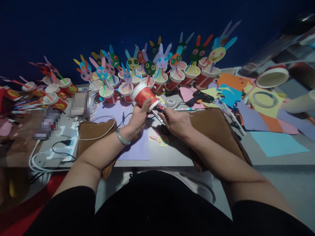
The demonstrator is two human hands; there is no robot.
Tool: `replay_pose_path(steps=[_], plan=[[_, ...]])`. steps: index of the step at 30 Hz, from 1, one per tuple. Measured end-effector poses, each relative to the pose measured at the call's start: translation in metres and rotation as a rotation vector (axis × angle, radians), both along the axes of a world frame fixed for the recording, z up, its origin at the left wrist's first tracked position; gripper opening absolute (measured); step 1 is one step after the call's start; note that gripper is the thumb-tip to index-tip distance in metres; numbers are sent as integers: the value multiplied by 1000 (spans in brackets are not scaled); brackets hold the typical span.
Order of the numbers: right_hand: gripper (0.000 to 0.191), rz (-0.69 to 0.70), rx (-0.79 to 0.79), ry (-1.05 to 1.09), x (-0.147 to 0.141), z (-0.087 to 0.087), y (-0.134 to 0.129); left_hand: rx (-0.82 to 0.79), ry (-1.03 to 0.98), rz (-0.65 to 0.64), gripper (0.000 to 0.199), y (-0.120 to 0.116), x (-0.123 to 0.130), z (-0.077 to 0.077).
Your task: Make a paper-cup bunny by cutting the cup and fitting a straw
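My left hand (140, 116) is wrapped round a red paper cup (144, 95) with a gold print and white rim, tilted so its base points down to the right. Close to that base, my right hand (177, 123) is closed on what look like scissors (157, 116); a silver blade and dark handle parts show, the rest lies behind my fingers. A dark and red bit beside the base is too small to make out. Below the hands, a yellow paper rabbit head (162, 141) with pink ears lies on the table (172, 157).
Several red paper cups (176, 80) with paper rabbit heads on straws line the back. A glue gun (201, 96), a tape roll (170, 101) and coloured paper (278, 142) lie rightward. Brown pads (209, 131) flank my arms. A power strip (71, 147) with cables sits left.
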State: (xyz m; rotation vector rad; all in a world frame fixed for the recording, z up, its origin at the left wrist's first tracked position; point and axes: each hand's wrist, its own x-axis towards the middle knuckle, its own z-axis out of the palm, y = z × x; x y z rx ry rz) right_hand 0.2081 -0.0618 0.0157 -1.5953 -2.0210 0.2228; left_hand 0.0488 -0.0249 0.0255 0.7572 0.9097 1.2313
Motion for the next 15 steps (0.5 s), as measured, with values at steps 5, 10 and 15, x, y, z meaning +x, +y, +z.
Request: replay_pose_path(steps=[5, 10, 15], plan=[[47, 139, -276, 413, -2, 1, 2, 25, 1, -2, 64, 0, -1, -2], [55, 271, -710, 847, -5, 1, 5, 65, -30, -7, 63, 1, -2, -8], [40, 58, -109, 230, -3, -1, 0, 47, -41, -1, 63, 1, -1, -5]])
